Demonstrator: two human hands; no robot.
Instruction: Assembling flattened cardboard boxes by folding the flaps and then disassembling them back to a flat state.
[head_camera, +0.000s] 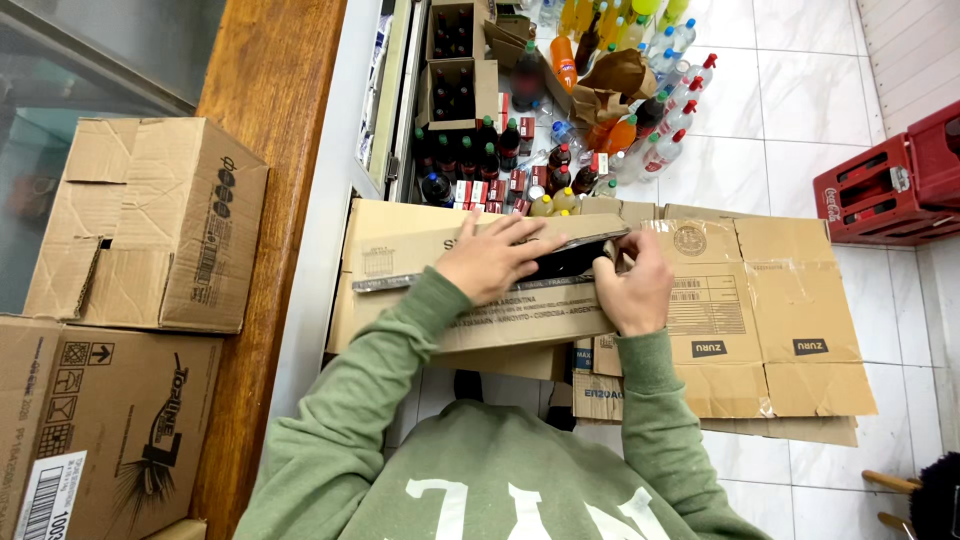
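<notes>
Two hands flatten a cardboard carton over a floor of bottles.

The left hand (492, 258) lies spread, fingers loose, on the brown flattened carton (470, 300); the right hand (632, 285) curls around its edge by a dark flat object (572, 258), perhaps a phone. Beyond, more flattened cardboard (770, 310), then bottles (600, 110) and red crates (890, 185), partly cut off.

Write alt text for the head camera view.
Seen from above, a person in a green sweatshirt presses the left hand and right hand on a flattened cardboard box. Bottles crowd the tiled floor beyond.
</notes>
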